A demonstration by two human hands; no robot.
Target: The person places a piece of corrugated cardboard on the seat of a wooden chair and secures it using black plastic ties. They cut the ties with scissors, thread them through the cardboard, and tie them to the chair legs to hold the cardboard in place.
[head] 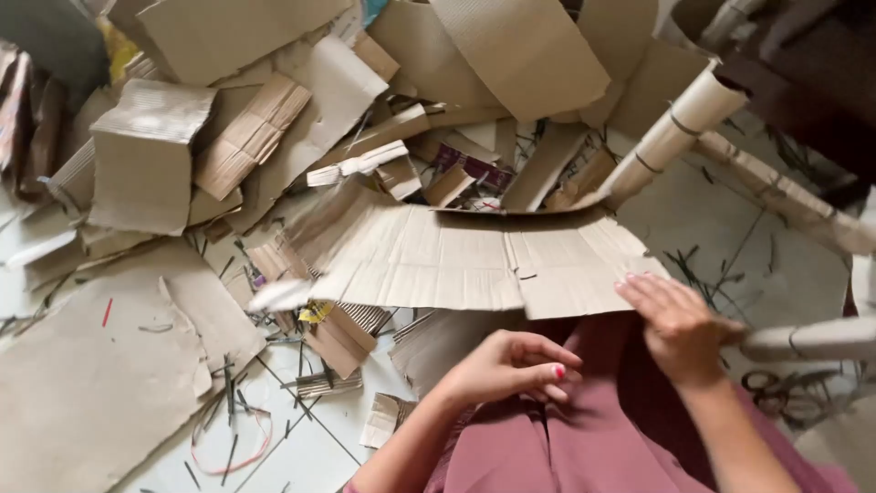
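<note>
Seen from above, seated on a white tiled floor (328, 447) littered with cardboard scraps. Lying across the lap, over the mauve-pink cloth of the clothing (566, 447): a wide, flat, creased sheet of brown corrugated cardboard (456, 260), its near edge toward the body, its far edge against the heap of offcuts.

Right hand (680, 324): palm down, fingers stretched flat, fingertips pressing on the near right corner of the sheet; grip spread wide, closed around nothing. Left hand (516, 365): just below the sheet's near edge, resting over the lap, fingers curled loosely inward, a red-painted nail showing; grip half closed, holding nothing that shows, apart from the sheet's edge or barely at it, hard to tell which.

To the right, a pale rolled cardboard tube (680, 128) bound with thin bands, leaning diagonally, its lower end close to the far right corner of the sheet. A second, similar roll (803, 342) lying just beside the right wrist. On the floor at left, a large torn brown cardboard piece (82, 393), with a thin loop of reddish band (233, 447) near it and dark slivers scattered about. Further back, a folded corrugated box flap (146, 155) among overlapping brown sheets.
</note>
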